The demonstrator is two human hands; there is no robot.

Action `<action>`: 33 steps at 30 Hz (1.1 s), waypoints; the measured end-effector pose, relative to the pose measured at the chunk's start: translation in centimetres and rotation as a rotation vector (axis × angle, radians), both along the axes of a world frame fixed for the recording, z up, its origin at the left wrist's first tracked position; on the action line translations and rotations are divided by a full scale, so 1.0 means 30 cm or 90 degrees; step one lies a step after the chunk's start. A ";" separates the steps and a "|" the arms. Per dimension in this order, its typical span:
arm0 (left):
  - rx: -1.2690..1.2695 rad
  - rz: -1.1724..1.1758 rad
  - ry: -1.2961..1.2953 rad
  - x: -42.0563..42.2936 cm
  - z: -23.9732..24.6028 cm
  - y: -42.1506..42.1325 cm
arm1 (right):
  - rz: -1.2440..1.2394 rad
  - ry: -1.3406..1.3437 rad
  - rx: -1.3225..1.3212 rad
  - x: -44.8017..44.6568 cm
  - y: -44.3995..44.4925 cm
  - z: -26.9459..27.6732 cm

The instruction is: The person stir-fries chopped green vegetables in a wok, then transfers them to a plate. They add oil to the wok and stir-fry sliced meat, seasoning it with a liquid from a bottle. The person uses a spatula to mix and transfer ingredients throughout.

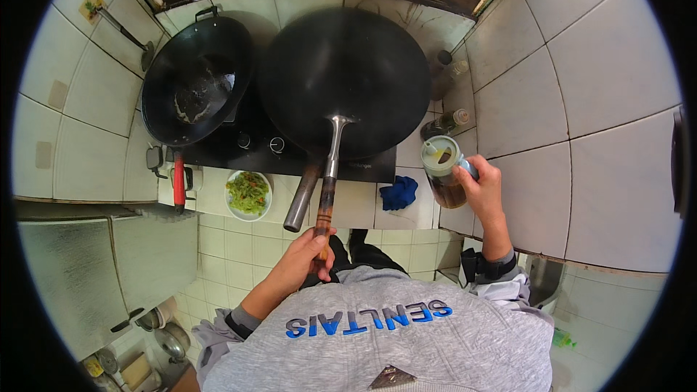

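Observation:
My left hand (307, 256) is wrapped around the wooden handle of a cooking utensil (338, 141) with a metal neck. The neck reaches over the large black wok (343, 65); the utensil's head cannot be made out against the dark surface. Beside it, the wok's own handle (302, 196), tipped with metal, points toward me. To the right, my right hand (482, 185) grips a clear oil jug (447, 188) by its bluish handle. The jug has a pale green lid with a spout and holds brownish liquid. It is slightly right of the wok.
A second black pan (199, 81) with a red handle stands at left on the black cooktop (370, 166). A plate of chopped green vegetables (249, 194) and a crumpled blue cloth (398, 193) lie along the counter's front. Bottles (445, 124) line the right wall.

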State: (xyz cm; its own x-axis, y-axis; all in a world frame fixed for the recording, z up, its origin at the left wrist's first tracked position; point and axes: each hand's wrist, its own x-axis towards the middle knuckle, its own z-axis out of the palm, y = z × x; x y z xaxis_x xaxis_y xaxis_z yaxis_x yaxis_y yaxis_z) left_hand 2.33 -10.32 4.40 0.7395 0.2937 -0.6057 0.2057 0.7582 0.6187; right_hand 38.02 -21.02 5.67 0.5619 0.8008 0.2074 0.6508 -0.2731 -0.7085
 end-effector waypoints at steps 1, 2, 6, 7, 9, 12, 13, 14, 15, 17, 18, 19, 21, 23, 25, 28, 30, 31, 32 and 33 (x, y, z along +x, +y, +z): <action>0.000 -0.016 -0.002 -0.007 -0.004 0.010 | 0.005 -0.028 -0.027 -0.013 0.035 0.035; 0.000 -0.026 -0.002 -0.012 -0.009 0.017 | 0.015 -0.051 -0.053 -0.023 0.068 0.065; -0.013 -0.048 -0.049 -0.030 -0.040 0.040 | 0.044 -0.129 -0.128 -0.036 0.190 0.123; -0.011 -0.053 -0.066 -0.033 -0.049 0.043 | 0.040 -0.147 -0.160 -0.036 0.215 0.128; -0.008 -0.060 -0.083 -0.040 -0.064 0.050 | 0.073 -0.192 -0.162 -0.035 0.260 0.131; -0.009 -0.065 -0.092 -0.047 -0.079 0.053 | 0.092 -0.232 -0.193 -0.035 0.310 0.132; -0.009 -0.064 -0.099 -0.048 -0.082 0.053 | 0.094 -0.242 -0.205 -0.036 0.323 0.132; -0.011 -0.066 -0.101 -0.050 -0.085 0.053 | 0.094 -0.242 -0.211 -0.037 0.334 0.133; -0.007 -0.066 -0.107 -0.051 -0.086 0.053 | 0.093 -0.243 -0.215 -0.037 0.343 0.134; -0.003 -0.073 -0.108 -0.054 -0.089 0.055 | 0.087 -0.247 -0.219 -0.036 0.359 0.137; 0.000 -0.069 -0.115 -0.055 -0.091 0.056 | 0.083 -0.252 -0.219 -0.035 0.366 0.138; 0.003 -0.066 -0.123 -0.056 -0.092 0.057 | 0.081 -0.262 -0.217 -0.032 0.372 0.139; 0.006 -0.066 -0.128 -0.056 -0.094 0.057 | 0.067 -0.254 -0.236 -0.026 0.384 0.139; 0.002 -0.072 -0.120 -0.057 -0.096 0.059 | 0.062 -0.255 -0.244 -0.019 0.394 0.139; 0.005 -0.076 -0.121 -0.057 -0.095 0.059 | 0.065 -0.267 -0.236 -0.011 0.401 0.138; 0.008 -0.076 -0.108 -0.057 -0.093 0.056 | 0.060 -0.276 -0.240 -0.001 0.407 0.138; 0.009 -0.074 -0.106 -0.055 -0.092 0.054 | 0.054 -0.271 -0.252 0.003 0.407 0.139; 0.007 -0.073 -0.108 -0.054 -0.092 0.052 | 0.052 -0.277 -0.254 0.005 0.406 0.140; 0.003 -0.068 -0.110 -0.053 -0.092 0.052 | 0.051 -0.269 -0.263 0.006 0.406 0.141; 0.005 -0.071 -0.110 -0.053 -0.092 0.051 | 0.050 -0.267 -0.271 0.007 0.405 0.141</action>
